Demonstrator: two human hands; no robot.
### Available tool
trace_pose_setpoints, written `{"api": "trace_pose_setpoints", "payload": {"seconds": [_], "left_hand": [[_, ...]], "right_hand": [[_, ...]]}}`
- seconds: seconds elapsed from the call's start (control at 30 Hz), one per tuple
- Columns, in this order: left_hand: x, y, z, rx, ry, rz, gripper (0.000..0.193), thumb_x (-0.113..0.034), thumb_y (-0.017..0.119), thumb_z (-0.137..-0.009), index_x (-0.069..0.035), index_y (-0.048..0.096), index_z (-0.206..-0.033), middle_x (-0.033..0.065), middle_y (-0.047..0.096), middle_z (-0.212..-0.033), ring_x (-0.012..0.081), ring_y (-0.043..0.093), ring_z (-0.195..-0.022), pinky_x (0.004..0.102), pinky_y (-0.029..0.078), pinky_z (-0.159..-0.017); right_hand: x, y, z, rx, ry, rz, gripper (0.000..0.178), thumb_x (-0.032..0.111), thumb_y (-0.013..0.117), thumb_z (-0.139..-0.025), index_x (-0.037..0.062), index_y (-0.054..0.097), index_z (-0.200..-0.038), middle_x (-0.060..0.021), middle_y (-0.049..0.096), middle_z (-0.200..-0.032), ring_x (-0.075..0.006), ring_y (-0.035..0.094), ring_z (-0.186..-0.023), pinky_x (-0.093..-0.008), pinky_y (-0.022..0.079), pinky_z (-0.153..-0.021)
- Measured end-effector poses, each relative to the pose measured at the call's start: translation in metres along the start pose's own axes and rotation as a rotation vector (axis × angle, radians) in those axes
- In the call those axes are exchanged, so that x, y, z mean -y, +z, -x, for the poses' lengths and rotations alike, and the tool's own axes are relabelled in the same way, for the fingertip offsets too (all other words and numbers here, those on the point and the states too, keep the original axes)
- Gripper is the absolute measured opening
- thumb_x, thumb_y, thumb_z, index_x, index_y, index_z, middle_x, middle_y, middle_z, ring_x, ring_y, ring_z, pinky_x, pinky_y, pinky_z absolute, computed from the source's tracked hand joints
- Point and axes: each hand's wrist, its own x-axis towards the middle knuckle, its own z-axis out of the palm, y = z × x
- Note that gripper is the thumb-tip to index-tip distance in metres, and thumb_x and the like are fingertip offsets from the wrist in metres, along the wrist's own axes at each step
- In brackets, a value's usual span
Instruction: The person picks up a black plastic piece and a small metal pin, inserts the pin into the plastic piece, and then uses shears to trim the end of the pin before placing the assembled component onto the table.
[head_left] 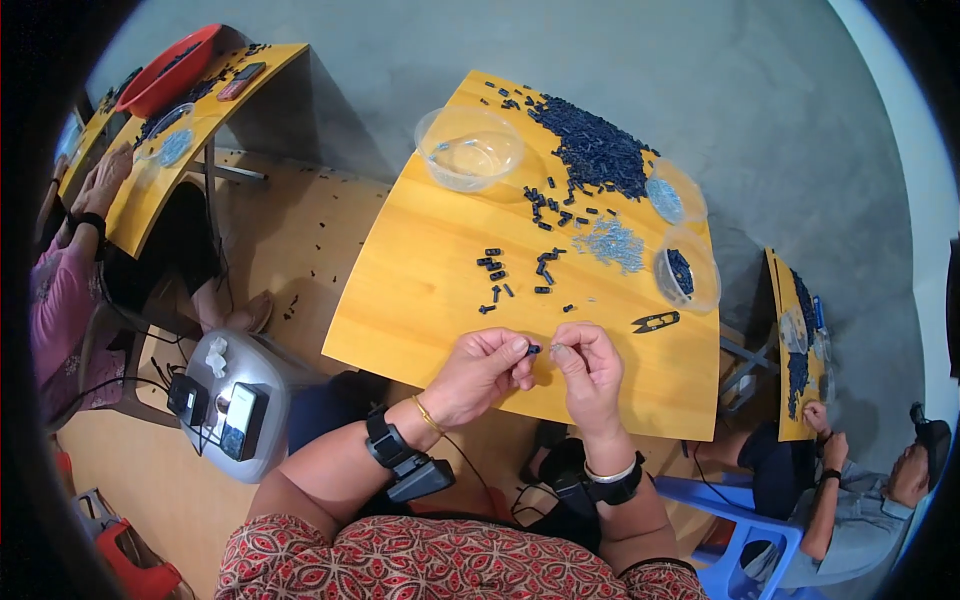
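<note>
Over the near edge of the yellow wooden table (400, 290), my left hand (478, 372) pinches a small black plastic part (533, 350) between thumb and forefinger. Close beside it, on the right, my right hand (590, 375) has thumb and forefinger pressed together; what lies in them is too small to make out. Just beyond my hands, several loose black parts (492, 264) lie in short rows. Farther off are a scatter of small silvery pieces (612, 246) and a large heap of black parts (590, 145). Black thread snips (656, 322) rest to the right.
A clear tub (470, 160) stands at the back left. Along the right edge are a tub of silvery pieces (664, 200) and a tub of black parts (682, 272). A grey stool (240, 400) carries devices at left. Other people sit at side tables left and right.
</note>
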Motion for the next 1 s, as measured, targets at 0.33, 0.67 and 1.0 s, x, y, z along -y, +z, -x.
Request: {"api": "trace_pose_setpoints", "payload": {"seconds": [0.33, 0.67, 1.0], "left_hand": [[0.001, 0.005, 0.001, -0.047, 0.017, -0.015, 0.021, -0.019, 0.05, -0.088, -0.001, 0.055, -0.078, 0.0052, 0.052, -0.068, 0.0166, 0.05, -0.06, 0.0284, 0.046, -0.059], [0.002, 0.007, 0.002, -0.111, 0.043, -0.029, 0.018, -0.016, 0.053, -0.086, -0.002, 0.055, -0.076, 0.0034, 0.053, -0.064, 0.0122, 0.051, -0.054, 0.0241, 0.045, -0.054], [0.006, 0.009, 0.0, -0.153, 0.117, -0.225, 0.015, -0.013, 0.054, -0.086, -0.001, 0.057, -0.078, 0.0031, 0.054, -0.063, 0.0106, 0.051, -0.052, 0.0209, 0.043, -0.049]], "right_hand": [[-0.003, 0.015, 0.004, -0.051, -0.066, 0.158, 0.007, 0.0, 0.054, -0.08, 0.0005, 0.049, -0.085, -0.0065, 0.049, -0.084, -0.0117, 0.048, -0.071, -0.0222, 0.041, -0.063], [-0.003, 0.014, 0.004, -0.032, -0.31, 0.427, 0.009, -0.002, 0.057, -0.077, 0.0013, 0.05, -0.081, -0.0077, 0.05, -0.078, -0.0141, 0.049, -0.067, -0.0225, 0.04, -0.058], [0.015, 0.01, -0.003, 0.072, -0.447, 0.613, 0.014, -0.009, 0.058, -0.068, -0.0002, 0.053, -0.077, -0.0124, 0.05, -0.075, -0.0258, 0.05, -0.065, -0.0316, 0.043, -0.055]]}}
